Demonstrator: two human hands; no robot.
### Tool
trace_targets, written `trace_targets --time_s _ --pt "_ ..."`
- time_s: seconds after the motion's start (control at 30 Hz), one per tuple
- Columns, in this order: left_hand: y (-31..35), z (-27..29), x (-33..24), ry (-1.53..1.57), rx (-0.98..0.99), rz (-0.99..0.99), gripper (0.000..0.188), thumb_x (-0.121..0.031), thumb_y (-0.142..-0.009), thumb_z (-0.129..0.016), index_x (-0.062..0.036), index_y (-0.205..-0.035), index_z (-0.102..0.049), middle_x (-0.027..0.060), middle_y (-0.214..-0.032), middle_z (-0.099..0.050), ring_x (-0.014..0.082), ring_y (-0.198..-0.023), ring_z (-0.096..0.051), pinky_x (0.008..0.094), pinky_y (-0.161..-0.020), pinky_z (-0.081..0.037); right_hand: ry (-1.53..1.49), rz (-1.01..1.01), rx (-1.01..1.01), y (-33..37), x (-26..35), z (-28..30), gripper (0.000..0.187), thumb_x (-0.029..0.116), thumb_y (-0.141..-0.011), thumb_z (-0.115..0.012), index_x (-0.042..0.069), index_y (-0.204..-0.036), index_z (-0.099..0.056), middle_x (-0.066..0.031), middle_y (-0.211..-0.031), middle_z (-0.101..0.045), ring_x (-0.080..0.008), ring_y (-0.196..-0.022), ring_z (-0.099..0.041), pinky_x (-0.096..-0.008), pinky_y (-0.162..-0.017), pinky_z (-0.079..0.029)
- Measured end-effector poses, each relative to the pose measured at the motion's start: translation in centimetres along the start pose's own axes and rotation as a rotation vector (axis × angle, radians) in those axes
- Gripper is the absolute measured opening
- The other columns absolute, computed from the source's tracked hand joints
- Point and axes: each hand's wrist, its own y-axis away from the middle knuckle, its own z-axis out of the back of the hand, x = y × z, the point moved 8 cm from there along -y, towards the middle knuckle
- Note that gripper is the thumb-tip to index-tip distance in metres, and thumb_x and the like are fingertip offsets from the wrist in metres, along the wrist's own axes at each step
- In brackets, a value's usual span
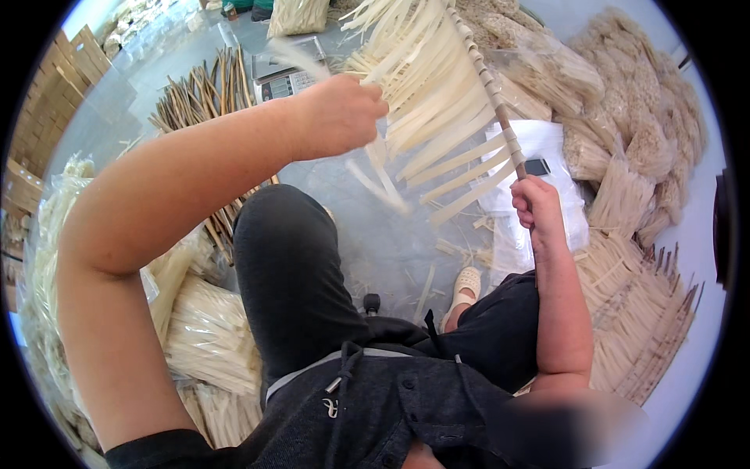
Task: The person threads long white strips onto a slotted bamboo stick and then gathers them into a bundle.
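Observation:
My right hand [539, 207] is wrapped round the lower end of a thin brown stick [504, 117], which slants up and away to the left. Pale flat strips [430, 86] are looped round the stick in a close row and hang off its left side like a fringe. Left of that fringe, my left hand [341, 116] is raised and closed on a loose pale strip [295, 56]. Its ends stick out above and below my fist, smeared by motion. How many strips are in that fist I cannot tell.
A bundle of bare sticks [205, 90] lies on the floor at the left. Bagged pale strips [211, 336] are beside my left leg. At the right are heaped bundles [641, 102], finished-looking fringed sticks [641, 328], and a white sack [539, 141] with a dark phone-like object [537, 167].

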Motion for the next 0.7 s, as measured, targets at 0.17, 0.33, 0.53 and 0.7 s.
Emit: trace_targets --time_s 0.17,0.33,0.53,0.7 --pt "4.2 -0.5 3.3 0.145 -0.242 0.292 0.03 -0.012 -0.074 -0.058 -0.0171 -0.103 -0.065 0.0044 -0.089 -0.058 0.0227 -0.097 -0.055 0.0342 -0.08 -0.046 0.028 0.002 0.022 0.1 1.0 -2.8 0.016 0.015 -0.076 -0.059 0.01 -0.063 -0.05 0.0042 -0.052 -0.043 -0.0022 -0.037 -0.03 -0.0196 -0.034 -0.02" --pt "9.4 -8.6 3.8 0.635 -0.269 0.857 0.026 -0.012 -0.086 -0.057 -0.0155 -0.111 -0.063 0.0045 -0.093 -0.062 0.0253 -0.088 -0.06 0.0357 -0.075 -0.049 0.022 0.013 0.001 -0.1 -0.6 0.3 0.014 0.015 -0.077 -0.056 0.009 -0.066 -0.05 0.0039 -0.052 -0.043 -0.0025 -0.036 -0.03 -0.0191 -0.033 -0.02" --pt "32.1 -21.3 12.3 0.795 0.108 1.783 0.052 -0.038 -0.086 -0.057 0.002 -0.119 -0.053 0.0129 -0.109 -0.064 0.026 -0.094 -0.062 0.034 -0.083 -0.049 0.05 -0.005 -0.026 1.1 0.2 -0.9 0.01 0.013 -0.077 -0.056 0.009 -0.069 -0.052 0.0039 -0.053 -0.044 -0.0017 -0.037 -0.032 -0.017 -0.033 -0.02" --pt "50.5 -19.9 17.9 0.213 -0.631 2.264 0.077 -0.056 -0.082 -0.055 0.0065 -0.127 -0.045 0.0276 -0.128 -0.047 0.036 -0.12 -0.046 0.0406 -0.101 -0.036 0.061 -0.023 0.027 1.1 -0.7 -2.0 0.008 0.01 -0.077 -0.056 0.008 -0.07 -0.053 0.004 -0.054 -0.046 -0.0017 -0.039 -0.034 -0.0165 -0.034 -0.021"
